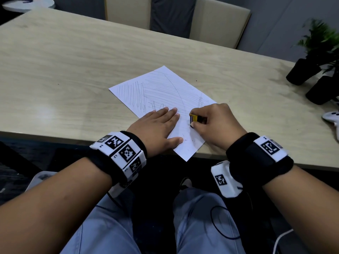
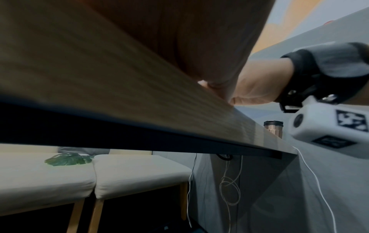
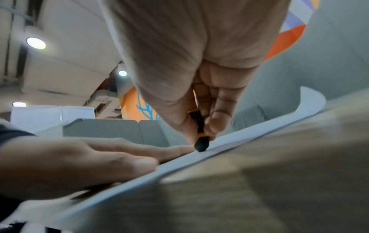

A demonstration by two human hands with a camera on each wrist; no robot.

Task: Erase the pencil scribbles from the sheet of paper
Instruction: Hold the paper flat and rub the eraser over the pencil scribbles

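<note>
A white sheet of paper (image 1: pixel 165 92) covered with grey pencil scribbles lies on the wooden table (image 1: pixel 64 70), its near corner hanging over the front edge. My left hand (image 1: pixel 157 125) lies flat on the sheet's near left part, fingers straight. My right hand (image 1: pixel 212 123) pinches a black eraser in a yellow and black sleeve (image 1: pixel 194 119). The eraser's black tip (image 3: pixel 201 145) touches the paper (image 3: pixel 179 164) just right of my left fingers (image 3: pixel 123 149). Around the eraser the paper looks mostly clean, with a few short marks. In the left wrist view my left palm (image 2: pixel 189 39) fills the top.
Two black pots with green plants (image 1: pixel 311 66) stand at the table's right end, and a white game controller (image 1: pixel 333 117) lies near them. Cushioned beige chairs (image 1: pixel 218 22) stand behind the table. A steel tumbler (image 2: pixel 273 128) shows past the table edge. Cables hang below the table.
</note>
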